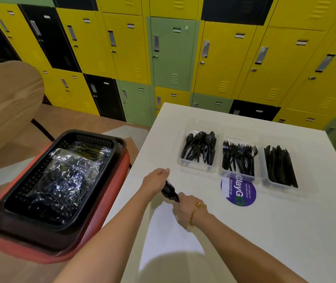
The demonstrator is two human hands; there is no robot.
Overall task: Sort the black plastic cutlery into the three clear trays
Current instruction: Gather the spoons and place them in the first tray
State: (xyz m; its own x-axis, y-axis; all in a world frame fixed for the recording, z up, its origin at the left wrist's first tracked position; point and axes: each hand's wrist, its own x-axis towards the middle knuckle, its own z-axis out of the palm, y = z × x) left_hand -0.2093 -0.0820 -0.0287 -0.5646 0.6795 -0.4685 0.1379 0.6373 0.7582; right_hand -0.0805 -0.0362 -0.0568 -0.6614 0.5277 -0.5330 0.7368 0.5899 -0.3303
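Note:
Three clear trays stand side by side on the white table (265, 231). The left tray (195, 167) holds black spoons, the middle tray (239, 174) black forks, the right tray (279, 185) black knives. Near the table's left edge both my hands hold one small wrapped pack of black cutlery (169, 190). My left hand (156, 181) grips its upper end. My right hand (183, 211), with a gold bracelet at the wrist, pinches its lower end. Which pieces are inside the pack is hard to tell.
A black basket (93, 139) full of plastic-wrapped cutlery packs sits on a red tray (110, 201) to the left of the table. A round purple sticker (242, 194) lies before the fork tray. Lockers line the wall behind; a wooden chair back stands far left.

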